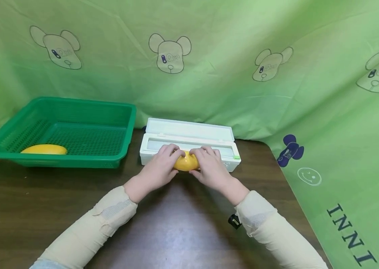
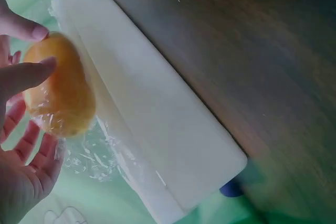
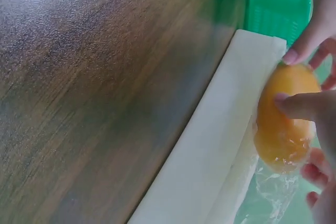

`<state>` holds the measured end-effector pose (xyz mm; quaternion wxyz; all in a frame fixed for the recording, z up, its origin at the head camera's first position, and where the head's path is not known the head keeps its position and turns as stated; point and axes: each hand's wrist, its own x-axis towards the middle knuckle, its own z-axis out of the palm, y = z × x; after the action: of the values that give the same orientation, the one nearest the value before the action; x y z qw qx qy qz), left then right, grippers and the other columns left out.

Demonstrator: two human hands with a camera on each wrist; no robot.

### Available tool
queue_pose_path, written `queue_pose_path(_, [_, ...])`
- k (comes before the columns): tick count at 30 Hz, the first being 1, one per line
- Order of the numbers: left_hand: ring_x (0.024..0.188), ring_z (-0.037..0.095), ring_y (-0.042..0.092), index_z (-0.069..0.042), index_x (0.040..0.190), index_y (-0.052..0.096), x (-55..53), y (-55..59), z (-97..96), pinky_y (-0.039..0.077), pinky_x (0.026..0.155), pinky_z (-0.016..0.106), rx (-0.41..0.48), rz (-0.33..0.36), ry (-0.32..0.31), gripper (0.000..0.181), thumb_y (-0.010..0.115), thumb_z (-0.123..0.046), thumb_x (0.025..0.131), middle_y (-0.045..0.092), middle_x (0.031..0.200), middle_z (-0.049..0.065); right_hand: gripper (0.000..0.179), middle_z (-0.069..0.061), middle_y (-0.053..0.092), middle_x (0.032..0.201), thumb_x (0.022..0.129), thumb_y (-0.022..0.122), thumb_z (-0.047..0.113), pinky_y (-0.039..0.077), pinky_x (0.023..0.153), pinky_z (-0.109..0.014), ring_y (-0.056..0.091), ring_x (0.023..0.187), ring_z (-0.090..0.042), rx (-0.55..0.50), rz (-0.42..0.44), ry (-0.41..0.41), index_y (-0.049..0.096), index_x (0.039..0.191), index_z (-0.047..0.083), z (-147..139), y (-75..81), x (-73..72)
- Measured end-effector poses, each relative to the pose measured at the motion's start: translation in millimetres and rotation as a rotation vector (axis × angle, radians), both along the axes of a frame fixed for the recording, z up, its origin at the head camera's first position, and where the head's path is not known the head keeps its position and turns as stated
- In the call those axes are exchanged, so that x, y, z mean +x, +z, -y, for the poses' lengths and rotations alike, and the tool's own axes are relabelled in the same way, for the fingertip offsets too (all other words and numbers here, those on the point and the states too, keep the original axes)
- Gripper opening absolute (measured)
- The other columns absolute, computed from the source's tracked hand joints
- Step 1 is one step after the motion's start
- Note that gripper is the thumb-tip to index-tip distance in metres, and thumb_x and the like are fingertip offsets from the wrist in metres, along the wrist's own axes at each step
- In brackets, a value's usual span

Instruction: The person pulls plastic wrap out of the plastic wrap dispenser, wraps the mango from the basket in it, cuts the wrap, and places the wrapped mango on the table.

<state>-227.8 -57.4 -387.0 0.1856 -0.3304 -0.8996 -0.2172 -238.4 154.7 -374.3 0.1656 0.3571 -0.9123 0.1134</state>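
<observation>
One yellow mango, front and centre, caught from both ends! Grasped on one side by the left grip, on the other by the right grip, thumbs pressed against the skin, fingers curled round behind. Clear film over part of the fruit, crinkled and shiny, spreading out beyond in both wrist views. Held at the near edge of a long white box; cannot tell whether touching. Lid tipped back, green tab at the right end, faint marks on the front, too small to read.

Over to the left, a green basket, with a second mango lying inside, near the front. All on a dark wooden bench.

Now to the writing! Across the green curtain, four pale bear heads in a row, lettering readable as "Qee". Further down on the right, a purple bear head, lettering too small to make out, then a winking smiley. And below, big dark letters slanting down: "INNI", with a sliver more cut off at the picture's edge.
</observation>
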Motion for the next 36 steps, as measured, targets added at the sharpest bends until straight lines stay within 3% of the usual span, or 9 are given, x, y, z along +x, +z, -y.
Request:
queue_pose_path(4, [0.111, 0.037, 0.052, -0.003, 0.120, 0.058, -5.8, -1.3, -0.8, 0.053, 0.093, 0.046, 0.046, 0.018, 0.014, 0.057, 0.089, 0.006, 0.073, 0.054, 0.122, 0.018, 0.067, -0.017, 0.064, 0.119, 0.078, 0.089, 0.017, 0.044, 0.090, -0.051, 0.053, 0.113, -0.035, 0.010, -0.005, -0.010, 0.050, 0.129, 0.001, 3.4, -2.7, 1.2])
queue_pose_path(9, [0.112, 0.037, 0.053, -0.002, 0.122, 0.056, -9.3, 0.0, -2.0, 0.053, 0.095, 0.047, 0.071, 0.049, 0.051, 0.063, 0.089, 0.009, 0.070, 0.054, 0.123, 0.020, 0.082, -0.023, 0.059, 0.126, 0.069, 0.096, 0.013, 0.048, 0.093, -0.051, 0.054, 0.114, -0.039, 0.048, -0.109, -0.026, 0.046, 0.131, -0.005, 10.7, -12.2, -1.4])
queue_pose_path(14, [0.109, 0.036, 0.054, 0.000, 0.125, 0.055, -10.6, -1.3, 0.1, 0.050, 0.097, 0.045, 0.092, 0.138, 0.095, 0.063, 0.090, 0.004, 0.072, 0.056, 0.123, 0.018, 0.071, -0.025, 0.056, 0.119, 0.064, 0.095, 0.000, 0.053, 0.086, -0.051, 0.059, 0.101, -0.041, -0.008, -0.187, 0.002, 0.052, 0.120, -0.006, 12.4, -14.4, -5.2])
queue_pose_path(20, [0.105, 0.034, 0.055, 0.002, 0.123, 0.055, -9.9, -2.4, 3.5, 0.051, 0.096, 0.044, 0.100, 0.137, 0.107, 0.062, 0.092, 0.001, 0.073, 0.058, 0.119, 0.017, 0.062, -0.016, 0.054, 0.096, 0.066, 0.095, 0.003, 0.052, 0.075, -0.043, 0.055, 0.082, -0.034, -0.067, -0.210, 0.042, 0.052, 0.110, -0.005, 6.1, -17.2, -6.9])
queue_pose_path(26, [0.096, 0.033, 0.056, 0.003, 0.114, 0.057, -9.0, -0.5, 2.6, 0.051, 0.090, 0.043, 0.116, 0.111, 0.084, 0.057, 0.094, 0.000, 0.070, 0.062, 0.108, 0.016, 0.058, -0.013, 0.057, 0.089, 0.065, 0.097, 0.006, 0.052, 0.070, -0.041, 0.055, 0.077, -0.031, -0.103, -0.237, 0.049, 0.053, 0.102, -0.002, -1.1, -18.7, -6.2])
queue_pose_path(36, [0.099, 0.032, 0.062, 0.003, 0.112, 0.060, -11.0, -6.2, 6.6, 0.054, 0.091, 0.041, 0.133, 0.260, 0.097, 0.054, 0.094, -0.004, 0.071, 0.065, 0.108, 0.016, 0.056, -0.013, 0.064, 0.094, 0.064, 0.099, 0.011, 0.057, 0.074, -0.041, 0.063, 0.083, -0.030, -0.124, -0.182, 0.046, 0.060, 0.103, -0.002, -6.0, -28.5, -4.4])
